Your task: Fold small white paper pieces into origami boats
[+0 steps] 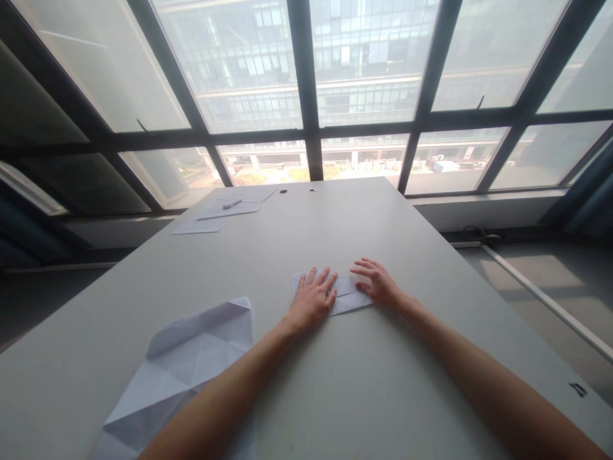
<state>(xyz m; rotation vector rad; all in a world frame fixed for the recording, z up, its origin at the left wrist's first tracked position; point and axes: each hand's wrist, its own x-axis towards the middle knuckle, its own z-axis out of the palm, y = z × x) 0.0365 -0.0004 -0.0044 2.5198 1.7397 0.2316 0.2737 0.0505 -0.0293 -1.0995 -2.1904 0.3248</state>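
Observation:
A small folded sheet of white paper point(345, 295) lies flat on the white table point(393, 236), with crease lines or layer edges running along it. My left hand point(313, 297) rests on its left part with the fingers spread, hiding some of it. At the paper's right end is my right hand point(378, 284); its fingers are apart and slightly curved, the thumb by the paper. Whether the right fingertips press on the paper I cannot tell. Beneath and beside my left forearm lies a larger creased sheet of paper point(201, 348), partly unfolded and raised along its folds.
At the table's far left lie flat white sheets point(205, 225) with a small white rolled or stick-like item point(232, 204) on top. Two small dark spots point(283, 191) show near the far edge. A black mark point(578, 389) is at the right edge. Large windows stand beyond.

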